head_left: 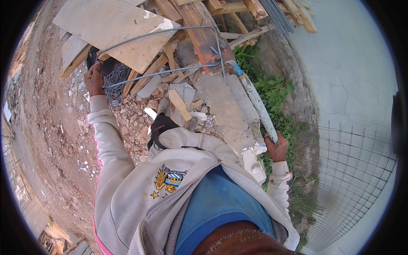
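Note:
My left hand [94, 79] is closed on the left end of a bent steel rod [159, 35], a rebar piece shaped into a long, narrow rectangle. The rod's right end lies at a rust-orange metal bending plate [208, 54] on a wooden beam. My right hand [277, 146] grips the near end of a long pipe handle [258, 102] with worn white and blue paint. The far end of that pipe reaches the plate, beside the rod's bent corner. Exactly how the pipe and rod meet there is too small to tell.
A plywood sheet [117, 27] lies over timber offcuts ahead. Beneath its left edge sits a bundle of grey wire or bent rods [117, 80]. Rubble [127, 123] covers the ground around my feet. Green weeds [274, 91], a pale wall [348, 72] and steel mesh [348, 165] stand at right.

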{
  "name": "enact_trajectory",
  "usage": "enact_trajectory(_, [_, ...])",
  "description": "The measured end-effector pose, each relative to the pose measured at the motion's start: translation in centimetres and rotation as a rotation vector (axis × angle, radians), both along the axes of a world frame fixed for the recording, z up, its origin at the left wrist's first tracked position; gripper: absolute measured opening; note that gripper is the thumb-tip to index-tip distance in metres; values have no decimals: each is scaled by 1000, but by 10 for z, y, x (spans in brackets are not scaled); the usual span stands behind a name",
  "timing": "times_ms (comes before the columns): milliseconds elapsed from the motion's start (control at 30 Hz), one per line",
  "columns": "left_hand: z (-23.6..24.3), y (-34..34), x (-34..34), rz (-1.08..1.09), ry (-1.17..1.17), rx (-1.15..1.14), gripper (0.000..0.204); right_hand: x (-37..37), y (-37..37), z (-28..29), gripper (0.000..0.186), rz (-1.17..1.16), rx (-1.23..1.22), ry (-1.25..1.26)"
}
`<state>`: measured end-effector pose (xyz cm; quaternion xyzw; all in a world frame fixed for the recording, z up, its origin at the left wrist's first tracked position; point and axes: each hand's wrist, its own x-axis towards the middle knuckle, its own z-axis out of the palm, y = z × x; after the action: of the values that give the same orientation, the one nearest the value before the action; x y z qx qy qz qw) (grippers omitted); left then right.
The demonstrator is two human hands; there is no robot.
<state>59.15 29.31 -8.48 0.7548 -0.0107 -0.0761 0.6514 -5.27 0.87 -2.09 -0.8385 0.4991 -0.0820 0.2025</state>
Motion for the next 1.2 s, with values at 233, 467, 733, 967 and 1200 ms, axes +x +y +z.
enact_trajectory(233, [1,7,-2,-37,19,-49,21,3,-82,20,27,243,-194,170])
enact_trajectory(467, [3,8,-3,-27,12,-12,22,16,-127,41,32,317,-219,277])
enact_trajectory(733, [2,5,-4,-9,7,-32,22,16,-144,24,30,376,-220,210])
enact_trajectory(967, [1,4,-3,-13,47,-48,21,2,-135,-2,27,285,-216,148])
enact_trajectory(1200, [6,5,-3,-57,110,-156,22,14,-112,25,24,185,-342,281])
